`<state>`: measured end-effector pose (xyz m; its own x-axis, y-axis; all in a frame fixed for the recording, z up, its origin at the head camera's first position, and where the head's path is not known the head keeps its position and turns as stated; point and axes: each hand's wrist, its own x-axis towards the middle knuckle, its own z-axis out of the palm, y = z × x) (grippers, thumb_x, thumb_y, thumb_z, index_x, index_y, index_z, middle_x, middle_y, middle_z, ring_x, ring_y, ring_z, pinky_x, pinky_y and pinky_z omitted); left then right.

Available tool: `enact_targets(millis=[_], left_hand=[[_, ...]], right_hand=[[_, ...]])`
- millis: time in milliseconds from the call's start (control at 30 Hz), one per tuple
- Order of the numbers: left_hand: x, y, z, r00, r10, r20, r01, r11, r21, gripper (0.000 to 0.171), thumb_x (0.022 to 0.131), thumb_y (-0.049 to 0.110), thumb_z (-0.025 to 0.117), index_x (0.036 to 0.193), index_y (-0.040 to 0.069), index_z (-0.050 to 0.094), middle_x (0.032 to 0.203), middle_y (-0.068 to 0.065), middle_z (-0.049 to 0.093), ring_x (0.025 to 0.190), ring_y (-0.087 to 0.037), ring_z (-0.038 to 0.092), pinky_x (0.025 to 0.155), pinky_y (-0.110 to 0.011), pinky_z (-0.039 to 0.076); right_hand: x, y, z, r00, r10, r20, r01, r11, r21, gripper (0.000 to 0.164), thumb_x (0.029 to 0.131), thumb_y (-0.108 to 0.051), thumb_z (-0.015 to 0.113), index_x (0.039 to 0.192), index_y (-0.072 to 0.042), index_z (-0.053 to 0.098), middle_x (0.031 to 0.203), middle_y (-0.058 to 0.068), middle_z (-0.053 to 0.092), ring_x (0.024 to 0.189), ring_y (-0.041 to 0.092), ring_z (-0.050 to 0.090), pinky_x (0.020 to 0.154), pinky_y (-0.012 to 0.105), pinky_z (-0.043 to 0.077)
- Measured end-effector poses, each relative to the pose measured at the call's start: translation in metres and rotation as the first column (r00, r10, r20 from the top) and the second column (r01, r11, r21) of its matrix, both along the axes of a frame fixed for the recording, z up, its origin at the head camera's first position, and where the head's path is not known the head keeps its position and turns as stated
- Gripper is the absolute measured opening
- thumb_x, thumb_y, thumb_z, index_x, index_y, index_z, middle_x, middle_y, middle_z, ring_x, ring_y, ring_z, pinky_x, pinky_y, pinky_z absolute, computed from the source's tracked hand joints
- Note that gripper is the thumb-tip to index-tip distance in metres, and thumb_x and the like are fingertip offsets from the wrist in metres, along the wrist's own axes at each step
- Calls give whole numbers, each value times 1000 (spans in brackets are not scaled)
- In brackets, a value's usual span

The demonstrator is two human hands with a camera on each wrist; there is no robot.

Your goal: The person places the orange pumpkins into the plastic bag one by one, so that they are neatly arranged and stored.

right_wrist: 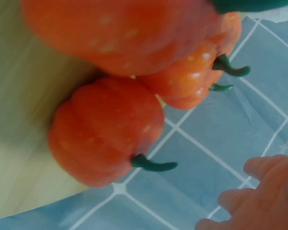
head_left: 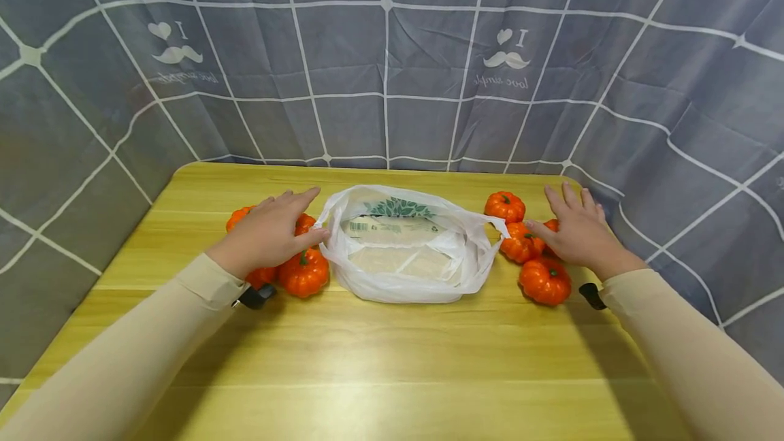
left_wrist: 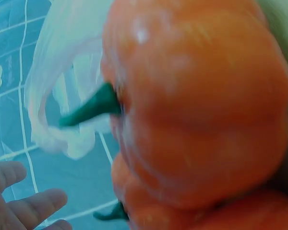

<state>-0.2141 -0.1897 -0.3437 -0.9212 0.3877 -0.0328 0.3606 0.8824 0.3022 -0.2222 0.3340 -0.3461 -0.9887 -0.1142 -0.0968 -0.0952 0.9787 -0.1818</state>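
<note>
A white plastic bag (head_left: 398, 289) stands on the table with its mouth spread wide, and a green leaf print shows on its inner wall. My left hand (head_left: 272, 231) hovers over a group of small orange pumpkins (head_left: 304, 273) left of the bag, its fingers extended and the thumb close to the bag's rim. To the right, my right hand (head_left: 580, 231) is held above a second group of pumpkins (head_left: 545, 282), fingers spread. Green stems show on the pumpkins (left_wrist: 201, 105) in the left wrist view and on the pumpkins (right_wrist: 108, 132) in the right wrist view. Neither hand grips anything.
The wooden table (head_left: 367, 359) reaches from the front to a grey curtain (head_left: 343, 53) with white grid lines, which hangs behind and along both sides. Handles of the bag stick up at its left and right ends. A dark device sits under each wrist.
</note>
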Motion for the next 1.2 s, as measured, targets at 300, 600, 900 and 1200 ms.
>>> enact_targets(millis=[300, 600, 900, 1200], left_hand=[[1, 9, -5, 999, -5, 35, 5, 1000, -20, 91, 98, 67, 60, 168, 16, 29, 169, -16, 38, 156, -54, 26, 128, -68, 14], [-3, 15, -15, 998, -21, 57, 22, 1000, -20, 88, 97, 64, 63, 166, 16, 34, 167, -17, 40, 156, -53, 26, 128, -68, 15], [-4, 18, -21, 997, -40, 72, 39, 999, 19, 85, 97, 60, 66, 163, 13, 40, 164, -18, 45, 154, -53, 30, 128, -67, 15], [-4, 17, -31, 996, -45, 76, 43, 999, 29, 86, 97, 59, 66, 162, 8, 41, 163, -19, 47, 153, -55, 30, 128, -67, 14]], right_hand=[[-2, 21, -6, 997, 34, 63, -29, 996, -79, 96, 106, -60, 50, 168, 0, 7, 168, 39, -10, 150, 70, -8, 119, 82, 3], [-5, 50, -23, 993, 66, 97, -51, 988, -143, 98, 103, -55, 59, 166, 5, 13, 166, 45, -2, 149, 69, 11, 118, 79, 18], [-9, 64, -36, 988, 84, 133, -51, 972, -230, 103, 99, -49, 70, 164, 9, 14, 164, 47, 9, 150, 67, 14, 120, 77, 18], [-11, 64, -46, 989, 105, 100, -75, 961, -266, 87, 97, -31, 76, 157, 10, 28, 145, 43, 47, 129, 57, 51, 113, 71, 37]])
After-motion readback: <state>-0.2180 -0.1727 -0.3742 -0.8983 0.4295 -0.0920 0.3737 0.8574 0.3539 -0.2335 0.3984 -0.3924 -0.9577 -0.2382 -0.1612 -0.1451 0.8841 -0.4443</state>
